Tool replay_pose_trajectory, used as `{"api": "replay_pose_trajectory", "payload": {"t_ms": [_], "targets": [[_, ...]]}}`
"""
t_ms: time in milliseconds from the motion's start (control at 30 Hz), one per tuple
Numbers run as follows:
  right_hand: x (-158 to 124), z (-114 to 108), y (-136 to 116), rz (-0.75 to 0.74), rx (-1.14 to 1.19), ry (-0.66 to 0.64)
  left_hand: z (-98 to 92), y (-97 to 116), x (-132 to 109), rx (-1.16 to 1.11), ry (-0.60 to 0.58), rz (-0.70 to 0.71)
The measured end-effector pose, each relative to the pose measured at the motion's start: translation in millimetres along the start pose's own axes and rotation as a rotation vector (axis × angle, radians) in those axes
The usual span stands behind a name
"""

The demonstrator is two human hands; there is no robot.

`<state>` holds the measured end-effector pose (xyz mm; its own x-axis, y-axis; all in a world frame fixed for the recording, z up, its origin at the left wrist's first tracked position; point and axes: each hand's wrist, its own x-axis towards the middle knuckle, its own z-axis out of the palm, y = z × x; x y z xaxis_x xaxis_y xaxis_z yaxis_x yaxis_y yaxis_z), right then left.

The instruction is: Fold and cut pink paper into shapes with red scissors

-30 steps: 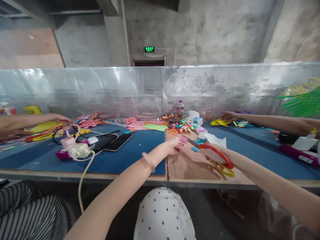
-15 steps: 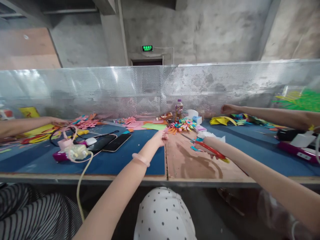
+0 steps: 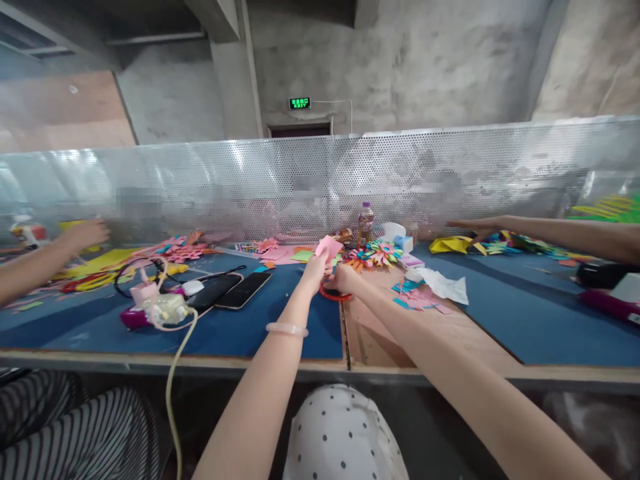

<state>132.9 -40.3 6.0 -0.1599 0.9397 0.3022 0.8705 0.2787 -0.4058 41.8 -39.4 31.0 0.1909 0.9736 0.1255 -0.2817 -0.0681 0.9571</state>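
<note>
My left hand [image 3: 319, 267] is closed on a small piece of pink paper [image 3: 329, 247], which sticks up above the fingers. Close beside it, my right hand [image 3: 345, 279] is wrapped round red-handled scissors [image 3: 336, 297]; the blades are mostly hidden by the hands. Just behind the hands lie pink paper sheets [image 3: 275, 255] and a light green sheet [image 3: 301, 255]. A multicoloured paper flower [image 3: 385, 255] rests beyond my right hand. Pink and blue paper scraps [image 3: 423, 297] are scattered to the right, next to a crumpled white tissue [image 3: 444, 285].
A drink bottle [image 3: 365, 225] stands by the perforated metal divider [image 3: 210, 180]. On the left are a phone [image 3: 245, 291] and a power strip with cables [image 3: 136, 317]. Other people's hands show at left [image 3: 87, 233] and right [image 3: 480, 227], near coloured paper.
My right hand has moved left with the scissors, from over the scraps to beside my left hand. The pink paper now shows raised in my left hand. The view has shifted slightly.
</note>
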Motion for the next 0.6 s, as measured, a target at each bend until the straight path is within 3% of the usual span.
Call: {"api": "replay_pose_trajectory", "payload": {"t_ms": [100, 200, 300, 400, 500, 600], "targets": [[5, 3, 4, -0.003, -0.04, 0.029, -2.6, 4, -2, -0.072, -0.035, 0.026], [1, -6, 14, -0.022, 0.044, 0.145, -3.9, 5, -3, -0.104, -0.075, 0.041], [-3, -18, 24, -0.034, 0.556, 0.352, -3.6, 0, 0, -0.049, -0.115, 0.05], [-3, -23, 29, -0.096, 0.834, 0.417, -3.2, -7, 3, 0.036, -0.125, 0.01], [-2, -23, 31, -0.074, 0.847, 0.477, -4.8, -8, 2, 0.104, -0.177, -0.007], [-2, -25, 37, -0.061, 0.802, 0.481, -9.1, -1, -2, 0.08, -0.348, -0.068]]}}
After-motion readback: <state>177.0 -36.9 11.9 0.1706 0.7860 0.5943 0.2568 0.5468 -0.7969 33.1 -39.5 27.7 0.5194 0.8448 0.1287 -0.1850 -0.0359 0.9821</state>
